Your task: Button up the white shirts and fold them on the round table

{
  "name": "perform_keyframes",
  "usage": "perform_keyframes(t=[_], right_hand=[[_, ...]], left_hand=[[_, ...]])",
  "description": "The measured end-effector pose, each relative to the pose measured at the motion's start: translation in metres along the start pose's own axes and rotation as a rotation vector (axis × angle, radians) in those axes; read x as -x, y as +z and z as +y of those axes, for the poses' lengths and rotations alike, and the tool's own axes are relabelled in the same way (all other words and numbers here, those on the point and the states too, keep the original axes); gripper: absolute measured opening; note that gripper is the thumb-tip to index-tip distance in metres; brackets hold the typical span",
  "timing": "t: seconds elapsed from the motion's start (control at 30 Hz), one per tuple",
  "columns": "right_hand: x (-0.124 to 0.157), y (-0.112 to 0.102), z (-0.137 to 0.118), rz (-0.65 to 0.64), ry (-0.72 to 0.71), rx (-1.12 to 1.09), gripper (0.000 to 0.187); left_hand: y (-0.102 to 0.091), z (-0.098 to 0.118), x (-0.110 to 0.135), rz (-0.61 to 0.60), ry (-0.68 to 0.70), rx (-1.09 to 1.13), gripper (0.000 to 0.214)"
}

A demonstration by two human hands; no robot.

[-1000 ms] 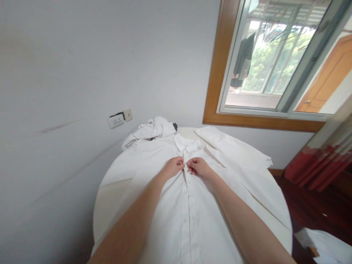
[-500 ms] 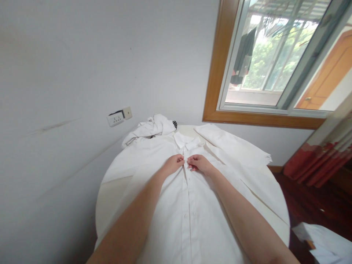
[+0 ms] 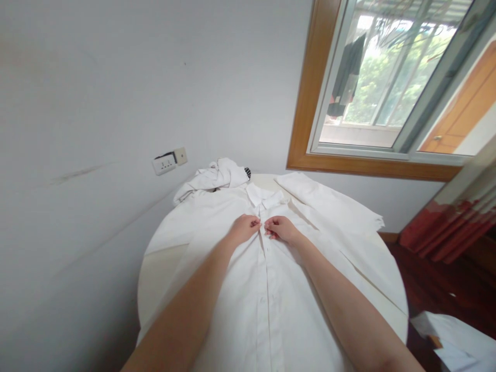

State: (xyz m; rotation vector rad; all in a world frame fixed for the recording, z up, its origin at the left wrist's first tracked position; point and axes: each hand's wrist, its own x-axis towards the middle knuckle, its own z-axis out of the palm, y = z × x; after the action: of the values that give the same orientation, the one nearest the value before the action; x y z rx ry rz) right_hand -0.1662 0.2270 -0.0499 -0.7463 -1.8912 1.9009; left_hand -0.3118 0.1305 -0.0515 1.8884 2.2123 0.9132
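Note:
A white button-up shirt (image 3: 267,289) lies spread face up on a round white table (image 3: 155,268), its collar (image 3: 263,195) toward the wall. My left hand (image 3: 245,227) and my right hand (image 3: 279,228) meet at the button strip just below the collar. Both are closed in a pinch on the shirt's front edges, knuckles almost touching. One sleeve (image 3: 329,201) stretches out to the right, toward the window.
A crumpled white garment (image 3: 215,178) lies at the table's far edge against the wall, below a wall socket (image 3: 168,161). A wood-framed window (image 3: 372,103) is at the upper right. Red curtain (image 3: 445,227) and dark floor lie right; white cloth (image 3: 457,336) sits low right.
Both hands stay pinched at the same spot on the shirt front. Only the camera has shifted slightly; the scene sits a little higher in view.

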Motion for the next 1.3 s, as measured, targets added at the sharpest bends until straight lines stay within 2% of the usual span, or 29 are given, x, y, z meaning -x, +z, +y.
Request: perform_keyframes(t=[0.27, 0.4, 0.47, 0.57, 0.63, 0.73, 0.9, 1.03, 1.13, 1.2, 1.3], right_hand=[[-0.004, 0.003, 0.005, 0.028, -0.023, 0.070, 0.007], [-0.002, -0.007, -0.004, 0.096, -0.020, 0.132, 0.009], [0.004, -0.017, -0.009, 0.150, -0.013, 0.320, 0.014], [0.021, -0.028, -0.011, 0.205, -0.033, 0.765, 0.020], [0.034, -0.030, -0.005, 0.245, -0.064, 1.008, 0.028], [0.047, -0.024, 0.009, 0.309, -0.162, 1.197, 0.036], [0.040, -0.022, 0.018, 0.365, -0.247, 1.249, 0.034], [0.025, -0.029, 0.014, 0.383, -0.239, 1.237, 0.033], [0.019, -0.032, 0.012, 0.409, -0.239, 1.222, 0.033], [0.018, -0.034, 0.011, 0.413, -0.239, 1.202, 0.032], [0.023, -0.034, 0.003, 0.366, -0.232, 1.132, 0.031]], left_hand=[[-0.002, 0.005, 0.003, -0.015, 0.001, -0.068, 0.014], [0.000, 0.004, 0.002, 0.029, -0.018, -0.092, 0.015], [0.001, 0.002, 0.002, 0.049, -0.014, -0.107, 0.015], [0.003, 0.002, 0.003, 0.064, -0.009, -0.127, 0.017], [0.003, 0.003, 0.003, 0.064, -0.026, -0.143, 0.017], [0.003, 0.005, 0.001, 0.051, -0.086, -0.162, 0.017], [0.003, 0.011, -0.008, 0.039, -0.184, -0.208, 0.017], [0.002, 0.022, -0.009, 0.128, -0.218, -0.265, 0.015], [-0.004, 0.029, 0.001, 0.179, -0.188, -0.280, 0.018], [-0.009, 0.030, 0.013, 0.145, -0.137, -0.280, 0.018], [-0.016, 0.030, 0.032, 0.014, -0.079, -0.262, 0.022]])
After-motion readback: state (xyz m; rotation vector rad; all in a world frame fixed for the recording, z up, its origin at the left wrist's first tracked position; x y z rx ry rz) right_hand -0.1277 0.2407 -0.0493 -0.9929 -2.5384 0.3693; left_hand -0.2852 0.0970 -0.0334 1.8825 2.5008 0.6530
